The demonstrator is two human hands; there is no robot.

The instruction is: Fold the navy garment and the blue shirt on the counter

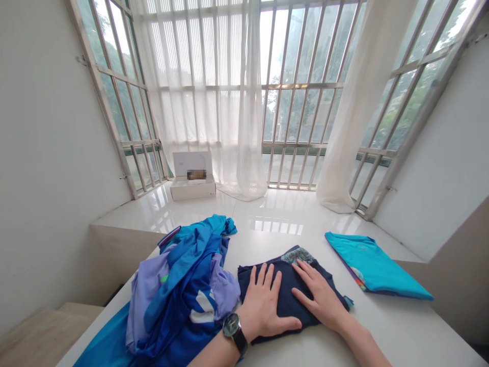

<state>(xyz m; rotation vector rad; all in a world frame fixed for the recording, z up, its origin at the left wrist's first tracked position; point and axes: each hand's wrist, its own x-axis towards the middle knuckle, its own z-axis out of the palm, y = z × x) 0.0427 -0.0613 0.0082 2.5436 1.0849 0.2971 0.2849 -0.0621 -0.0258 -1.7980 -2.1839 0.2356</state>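
Note:
A folded navy garment (287, 298) with a patterned grey-blue patch at its far edge lies on the white table (378, 331). Flat on its left part rests my left hand (263, 303), fingers spread, a black watch on that wrist. My right hand (318, 293) presses on the right part of the same garment, also with fingers apart. To the left is a crumpled heap of blue and lilac clothes (187, 285), close to the navy cloth. A folded turquoise garment (378, 265) lies flat on the right.
Behind the table is a glossy white window ledge (244, 214) with an open white box (193, 189) on it. White curtains (244, 112) hang before barred windows. Walls stand on both sides, and wooden steps (49, 331) show at the lower left.

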